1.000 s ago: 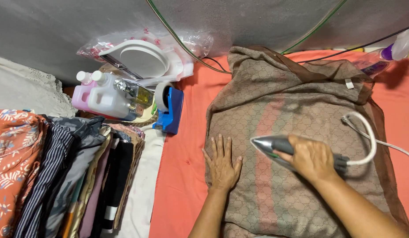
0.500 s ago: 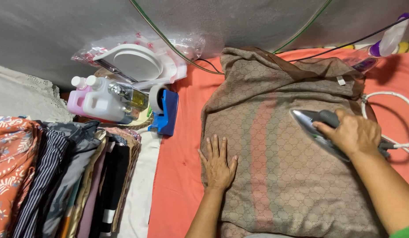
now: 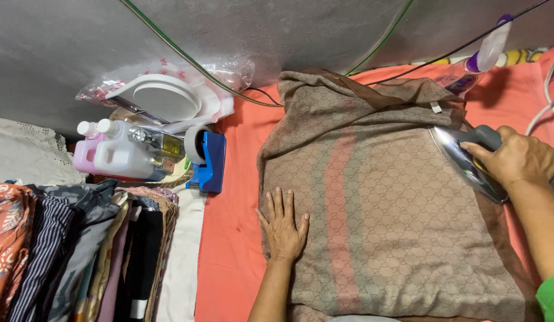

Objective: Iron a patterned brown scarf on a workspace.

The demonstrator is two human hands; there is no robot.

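A brown patterned garment (image 3: pixel 384 209) with a reddish stripe lies spread on a coral-coloured cloth surface (image 3: pixel 229 238). My left hand (image 3: pixel 284 226) presses flat on the garment's left edge, fingers apart. My right hand (image 3: pixel 515 158) grips the dark handle of a silver clothes iron (image 3: pixel 462 161), which rests on the garment's right edge near its upper corner. The iron's white cord (image 3: pixel 548 95) loops off to the right.
A pile of folded clothes (image 3: pixel 80 250) fills the lower left. Behind it stand a white plastic jug (image 3: pixel 119 158), a pink bottle (image 3: pixel 86 155), a blue tape dispenser (image 3: pixel 206 161) and a white disc in a plastic bag (image 3: pixel 166 98). A spray bottle (image 3: pixel 488 48) lies top right by the grey wall.
My right hand has slid the iron from the garment's middle out to its upper right edge. My left hand has stayed flat in place.
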